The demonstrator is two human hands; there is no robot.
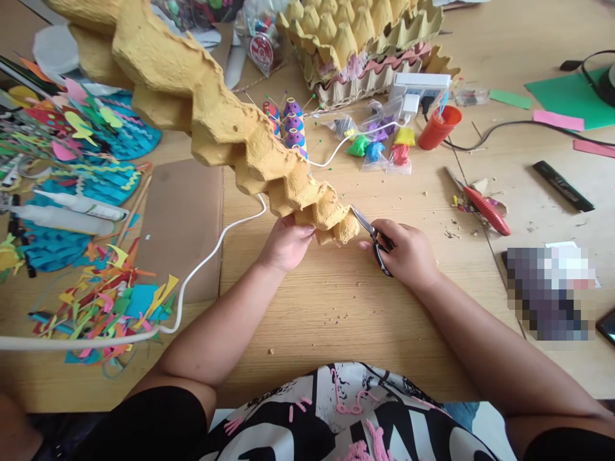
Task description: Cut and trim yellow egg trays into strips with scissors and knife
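Note:
A long yellow strip of egg carton (230,125) slants through the air from the upper left down to the middle of the table. Its lower end is gripped from below by my left hand (286,246), the fingers partly hidden behind the cups. My right hand (406,250) holds a pair of scissors (377,238) with black handles, fingers wrapped round them. The scissors' metal blades touch or nearly touch the last cup of the strip; whether they bite into it I cannot tell.
Stacked egg trays (346,38) stand at the back beside a white power strip (420,83) and a red cup (439,127). A red-handled knife (485,210) lies at right. Paper scraps (110,301), cardboard (182,224) and a white cable (202,266) lie at left.

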